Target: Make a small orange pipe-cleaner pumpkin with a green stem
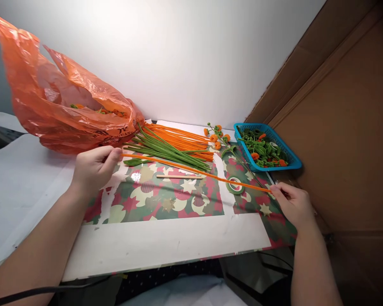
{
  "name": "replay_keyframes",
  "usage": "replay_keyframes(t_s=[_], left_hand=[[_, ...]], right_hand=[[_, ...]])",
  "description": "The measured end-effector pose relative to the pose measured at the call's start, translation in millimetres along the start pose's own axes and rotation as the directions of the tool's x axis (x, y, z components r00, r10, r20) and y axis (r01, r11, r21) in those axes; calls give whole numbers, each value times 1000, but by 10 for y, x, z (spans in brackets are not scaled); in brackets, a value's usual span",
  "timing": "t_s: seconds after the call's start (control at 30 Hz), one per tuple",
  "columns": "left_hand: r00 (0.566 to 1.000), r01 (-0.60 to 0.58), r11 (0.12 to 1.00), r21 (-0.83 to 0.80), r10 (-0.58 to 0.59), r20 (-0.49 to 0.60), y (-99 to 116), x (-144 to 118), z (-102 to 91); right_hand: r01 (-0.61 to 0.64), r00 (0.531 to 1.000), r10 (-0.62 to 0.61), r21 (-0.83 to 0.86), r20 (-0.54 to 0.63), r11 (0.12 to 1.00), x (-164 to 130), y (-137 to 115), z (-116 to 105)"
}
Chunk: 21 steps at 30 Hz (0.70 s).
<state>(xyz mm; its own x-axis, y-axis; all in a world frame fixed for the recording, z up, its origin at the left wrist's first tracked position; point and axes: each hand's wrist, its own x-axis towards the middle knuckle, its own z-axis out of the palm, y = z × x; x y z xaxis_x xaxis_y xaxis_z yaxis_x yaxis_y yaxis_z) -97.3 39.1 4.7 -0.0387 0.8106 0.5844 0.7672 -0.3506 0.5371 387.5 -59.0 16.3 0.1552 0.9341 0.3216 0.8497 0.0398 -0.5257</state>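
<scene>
Above the table [178, 236], both hands [97, 170] [292, 204] stretch an orange stem [194, 170].

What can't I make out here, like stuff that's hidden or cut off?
Head view: both tips of the orange pipe cleaner, covered by the left hand and right hand.
Head view: most contents of the orange plastic bag, behind its front.
Head view: floor of the blue basket, under green pieces.
Head view: one end of the black cable, cut by the left edge.

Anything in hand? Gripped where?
Yes, one orange pipe cleaner: left hand pinches one end, right hand the other.
</scene>
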Motion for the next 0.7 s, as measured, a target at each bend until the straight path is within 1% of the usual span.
replay_keyframes(t_s=[0.07,0.13,0.2,0.27,0.33,0.43,0.53,0.63,0.67,0.7], left_hand=[[991,27,1000,-4,-27,-129,-4,16,-36],[971,29,1000,-6,-30,-237,-11,34,-62],[953,1,1000,1,0,-302,-17,45,-83],[946,-37,999,25,43,-321,-16,45,-102],[956,-46,997,69,63,-288,-6,32,-119],[981,-32,993,118,54,-187,26,-4,-116],[995,-67,994,87,72,-62,63,-42,-53],[989,-116,993,35,112,100,99,-66,35],[983,-125,992,22,121,138,108,-69,57],[979,-127,992,14,123,164,116,-70,73]], right_hand=[[31,999,-31,4,-20,1000,7,-18,9],[50,998,-50,-13,-24,999,11,-30,11],[58,998,-59,-48,-11,997,11,-24,6],[56,998,-57,-92,2,994,2,9,-6],[44,999,-40,-144,30,989,-22,75,-33],[7,998,8,-211,70,977,-80,219,-108],[-53,997,68,-261,45,964,-144,383,-212],[-132,989,147,-313,25,941,-198,530,-302],[-130,990,143,-326,18,937,-215,569,-320],[-103,994,111,-332,4,938,-232,600,-331]])
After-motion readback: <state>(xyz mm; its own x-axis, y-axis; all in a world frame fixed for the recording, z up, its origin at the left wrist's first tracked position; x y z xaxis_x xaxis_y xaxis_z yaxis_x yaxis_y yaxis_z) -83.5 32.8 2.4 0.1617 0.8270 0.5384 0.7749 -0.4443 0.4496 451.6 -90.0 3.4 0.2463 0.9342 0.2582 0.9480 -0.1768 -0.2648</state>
